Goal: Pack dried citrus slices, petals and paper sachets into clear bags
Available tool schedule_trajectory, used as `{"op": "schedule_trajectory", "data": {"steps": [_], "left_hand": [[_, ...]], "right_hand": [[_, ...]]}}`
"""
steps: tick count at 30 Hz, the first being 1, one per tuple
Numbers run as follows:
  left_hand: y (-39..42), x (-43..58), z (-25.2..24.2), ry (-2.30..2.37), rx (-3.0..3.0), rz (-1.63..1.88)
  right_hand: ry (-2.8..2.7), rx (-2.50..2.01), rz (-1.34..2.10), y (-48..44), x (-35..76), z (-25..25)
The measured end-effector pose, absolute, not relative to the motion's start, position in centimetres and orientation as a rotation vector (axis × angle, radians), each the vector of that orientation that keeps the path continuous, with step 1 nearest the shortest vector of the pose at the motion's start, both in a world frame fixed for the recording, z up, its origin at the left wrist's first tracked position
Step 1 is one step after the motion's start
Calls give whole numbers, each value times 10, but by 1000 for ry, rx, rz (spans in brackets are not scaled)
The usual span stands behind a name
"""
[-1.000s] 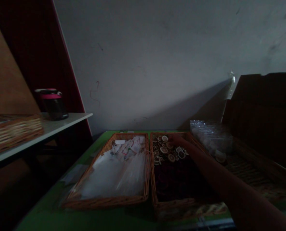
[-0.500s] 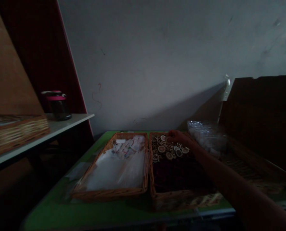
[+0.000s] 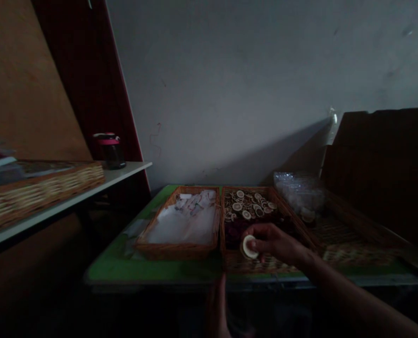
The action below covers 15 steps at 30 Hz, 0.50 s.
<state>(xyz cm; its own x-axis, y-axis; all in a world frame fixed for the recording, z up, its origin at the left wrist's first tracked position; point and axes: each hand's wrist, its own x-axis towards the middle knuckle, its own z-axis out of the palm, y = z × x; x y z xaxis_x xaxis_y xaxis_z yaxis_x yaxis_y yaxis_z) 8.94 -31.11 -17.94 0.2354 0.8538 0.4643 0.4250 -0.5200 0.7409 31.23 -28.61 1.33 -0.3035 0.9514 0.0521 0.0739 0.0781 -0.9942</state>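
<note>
My right hand (image 3: 270, 241) pinches a pale, round dried citrus slice (image 3: 250, 247) between thumb and fingers, above the near edge of the right wicker basket (image 3: 265, 266). Other dried slices (image 3: 246, 215) lie loose in the far part of that basket, with dark purple dried pieces (image 3: 233, 230) in its near part. Low in the view, just in front of the table, my left hand (image 3: 218, 307) is upright and seen edge-on. A faint see-through thing seems to be against its fingers, too dark to make out.
A second wicker basket (image 3: 177, 251) with white sheets and small printed packets stands left on the green table (image 3: 117, 267). Clear plastic packaging (image 3: 297, 192) and another basket (image 3: 357, 253) are at right. A shelf (image 3: 131, 171) bears a pink-lidded bottle (image 3: 112, 152).
My right hand has drawn back from the far slices toward me, bringing one slice along. My left hand has risen into view at the bottom. The view has shifted slightly.
</note>
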Motion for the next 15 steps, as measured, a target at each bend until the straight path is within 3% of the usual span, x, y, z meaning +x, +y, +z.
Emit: {"op": "schedule_trajectory", "data": {"steps": [3, 7, 15], "left_hand": [[-320, 89, -174, 1166, 2097, 1292], [-329, 87, -173, 1106, 2183, 1190], [-331, 93, -196, 1098, 2189, 1188]], "right_hand": [[-1709, -1231, 1327, -316, 289, -1], [-2046, -1431, 985, -337, 269, -16], [-2210, -1432, 660, -336, 268, -12]]}}
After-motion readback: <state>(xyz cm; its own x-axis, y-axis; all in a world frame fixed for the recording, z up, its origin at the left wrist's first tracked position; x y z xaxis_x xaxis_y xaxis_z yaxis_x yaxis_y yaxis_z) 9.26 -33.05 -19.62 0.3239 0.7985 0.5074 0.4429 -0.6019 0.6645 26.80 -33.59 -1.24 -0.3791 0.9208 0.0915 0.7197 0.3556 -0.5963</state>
